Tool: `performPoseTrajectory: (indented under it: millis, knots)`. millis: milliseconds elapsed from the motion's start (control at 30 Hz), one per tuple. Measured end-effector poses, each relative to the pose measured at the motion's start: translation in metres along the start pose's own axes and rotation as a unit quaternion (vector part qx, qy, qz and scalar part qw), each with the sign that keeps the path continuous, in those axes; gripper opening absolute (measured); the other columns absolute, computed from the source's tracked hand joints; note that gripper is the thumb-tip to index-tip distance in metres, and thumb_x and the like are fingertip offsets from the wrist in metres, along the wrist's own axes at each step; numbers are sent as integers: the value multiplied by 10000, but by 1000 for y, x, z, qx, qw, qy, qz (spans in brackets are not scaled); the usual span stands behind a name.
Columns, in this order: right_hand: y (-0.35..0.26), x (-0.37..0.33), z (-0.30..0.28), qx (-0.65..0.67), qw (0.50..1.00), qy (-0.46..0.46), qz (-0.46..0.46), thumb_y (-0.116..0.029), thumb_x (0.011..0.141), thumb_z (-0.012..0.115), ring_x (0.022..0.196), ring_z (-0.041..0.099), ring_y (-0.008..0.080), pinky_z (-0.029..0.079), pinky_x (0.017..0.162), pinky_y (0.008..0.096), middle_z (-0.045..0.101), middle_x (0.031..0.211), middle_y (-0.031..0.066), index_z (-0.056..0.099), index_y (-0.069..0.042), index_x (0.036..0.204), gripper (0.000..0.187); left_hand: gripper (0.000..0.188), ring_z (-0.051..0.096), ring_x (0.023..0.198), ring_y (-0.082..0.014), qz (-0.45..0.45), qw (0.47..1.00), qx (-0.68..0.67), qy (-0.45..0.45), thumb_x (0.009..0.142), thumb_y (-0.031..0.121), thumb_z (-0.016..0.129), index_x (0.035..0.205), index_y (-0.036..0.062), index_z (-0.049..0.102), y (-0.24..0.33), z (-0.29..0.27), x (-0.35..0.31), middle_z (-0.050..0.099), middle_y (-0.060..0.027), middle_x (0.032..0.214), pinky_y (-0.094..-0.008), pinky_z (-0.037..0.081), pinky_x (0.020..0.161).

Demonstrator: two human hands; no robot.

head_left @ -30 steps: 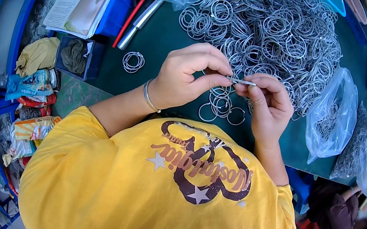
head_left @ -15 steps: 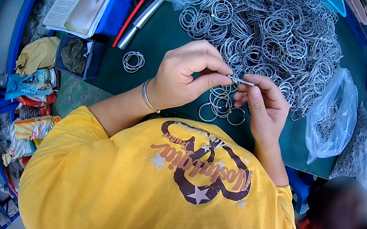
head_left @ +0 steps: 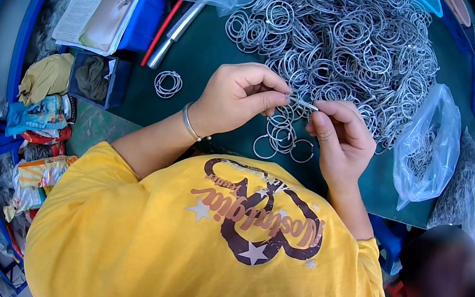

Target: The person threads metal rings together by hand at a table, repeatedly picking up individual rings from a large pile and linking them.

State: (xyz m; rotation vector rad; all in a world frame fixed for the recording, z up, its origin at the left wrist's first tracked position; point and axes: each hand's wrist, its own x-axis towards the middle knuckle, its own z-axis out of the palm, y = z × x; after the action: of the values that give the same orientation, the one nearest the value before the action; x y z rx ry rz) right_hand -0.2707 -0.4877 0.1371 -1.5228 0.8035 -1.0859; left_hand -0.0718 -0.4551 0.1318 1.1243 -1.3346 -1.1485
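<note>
Above the near edge of the table, my left hand (head_left: 239, 96) pinches one end of a silvery metal ring (head_left: 303, 103), seen almost edge-on. My right hand (head_left: 344, 134) has its thumb and forefinger closed on the other end of it. Whether it is one ring or more laid together I cannot make out. Just below the fingers lie several loose metal rings (head_left: 280, 133) on the green tabletop (head_left: 205, 38). A large heap of grey metal rings (head_left: 354, 36) rises right beyond both hands.
Left of my hands lies a small bundle of rings (head_left: 168, 84). Behind it are a red pen (head_left: 163, 34) and a metal-bladed tool (head_left: 178, 33), beside a dark bin (head_left: 98, 80) and papers on a blue box (head_left: 146, 19). A clear plastic bag (head_left: 430, 148) with rings sits right.
Both hands have lowered slightly, still pinching the ring between them. The ring now tilts down toward the right hand. The whole view has shifted a little.
</note>
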Motion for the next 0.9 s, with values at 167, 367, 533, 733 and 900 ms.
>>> performPoseTrajectory:
  millis: [167, 367, 533, 733, 900]
  knots:
    - [-3, 1, 1, -11, 1000, 2, 7, 44, 807, 666, 671, 605, 96, 482, 574, 180, 609, 843, 80, 659, 43, 939, 132, 108, 609, 662, -88, -77, 995, -69, -10, 857, 3, 631, 954, -43, 641, 0, 0, 0, 643, -70, 815, -193, 500, 592]
    - [-2, 2, 2, -32, 999, 6, -8, 36, 763, 708, 683, 592, 98, 478, 586, 194, 620, 802, 70, 670, 30, 931, 172, 112, 592, 648, -85, -181, 966, -184, -22, 880, 32, 612, 966, -37, 628, -6, 2, 1, 635, -69, 793, -207, 502, 577]
    - [2, 2, 5, -41, 999, -10, -17, 24, 754, 720, 647, 570, 87, 447, 550, 191, 621, 790, 61, 673, 22, 916, 168, 118, 580, 641, -89, -229, 918, -322, -31, 890, 69, 612, 968, -18, 625, -14, 6, -4, 627, -66, 807, -215, 497, 565]
    - [0, 4, 3, -82, 996, -13, -32, 37, 728, 724, 634, 584, 123, 451, 547, 218, 631, 773, 73, 675, 6, 888, 170, 165, 607, 690, -109, -226, 906, -356, -37, 909, 78, 583, 1024, -35, 619, -11, 4, -3, 637, -85, 869, -244, 529, 614]
    - [-1, 7, 1, -143, 984, -5, -110, 62, 701, 715, 670, 621, 183, 482, 582, 256, 652, 785, 98, 678, 0, 869, 183, 203, 636, 708, -141, -187, 897, -400, -14, 902, 54, 575, 1073, -50, 611, -3, -2, 0, 656, -122, 885, -275, 553, 656]
